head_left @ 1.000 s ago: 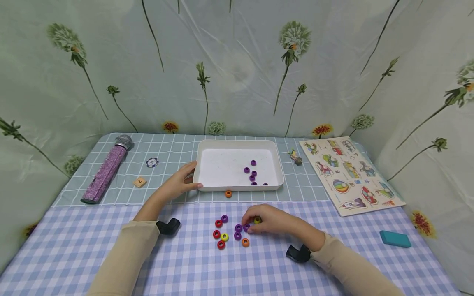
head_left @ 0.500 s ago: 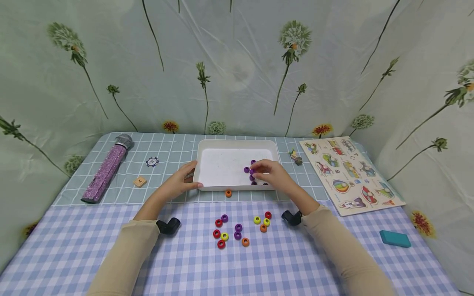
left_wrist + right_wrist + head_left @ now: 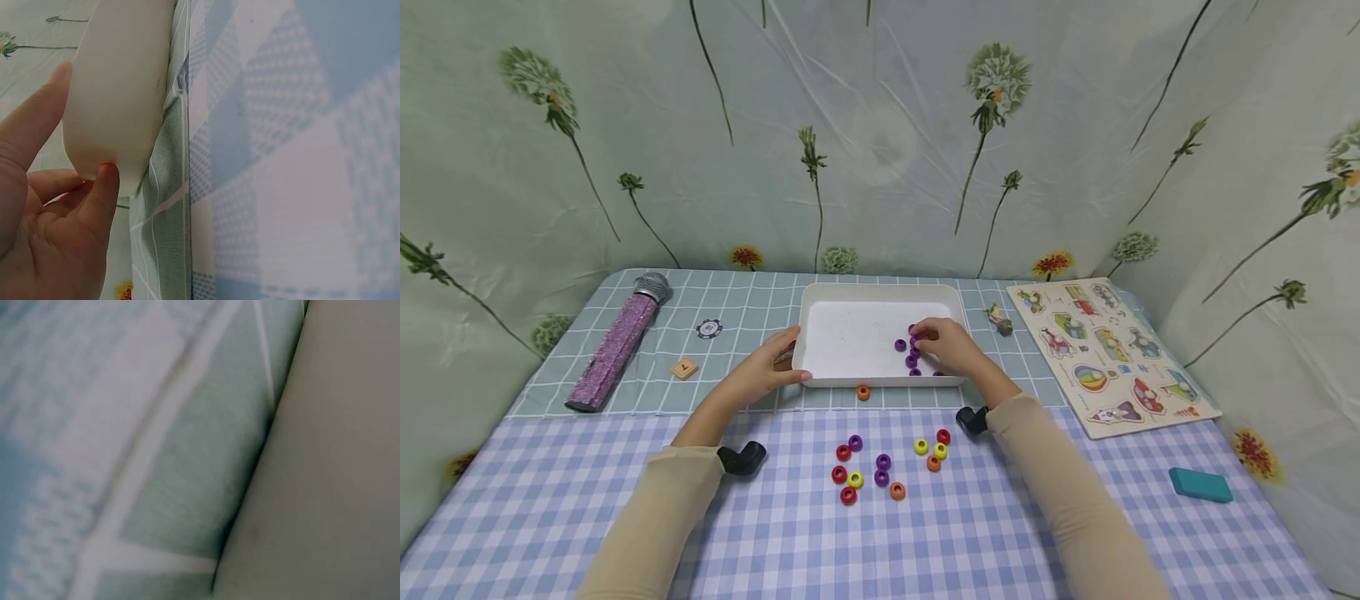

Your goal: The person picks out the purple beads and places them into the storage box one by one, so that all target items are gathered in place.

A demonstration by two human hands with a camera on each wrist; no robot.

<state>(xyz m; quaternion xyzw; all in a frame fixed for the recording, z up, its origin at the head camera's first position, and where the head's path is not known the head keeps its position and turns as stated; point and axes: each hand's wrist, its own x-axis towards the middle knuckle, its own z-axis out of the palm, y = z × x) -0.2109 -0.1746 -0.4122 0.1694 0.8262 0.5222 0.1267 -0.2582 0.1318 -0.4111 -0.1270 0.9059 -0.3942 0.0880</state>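
A white tray [image 3: 850,333] stands at the back middle with several purple beads [image 3: 900,344] in its right part. My left hand [image 3: 763,367] holds the tray's near left corner, and in the left wrist view its fingers [image 3: 103,200] press on the outer wall. My right hand [image 3: 951,346] reaches over the tray's right side, pinching a purple bead [image 3: 914,342] low among the others. The right wrist view has only the tray's outer wall [image 3: 325,475] and cloth; the hand is out of it. Red, yellow, orange and purple beads [image 3: 882,477] lie on the checked cloth in front.
One orange bead [image 3: 862,392] lies against the tray's front. To the left are a glittery pink microphone [image 3: 617,346], a poker chip [image 3: 708,329] and a wooden tile [image 3: 684,368]. A small figurine [image 3: 998,320], picture puzzle board [image 3: 1108,354] and teal block [image 3: 1201,484] lie right.
My right hand has picked up a purple bead from the cloth and carried it forward into the tray, beside the other purple ones. The left hand stays on the tray's corner.
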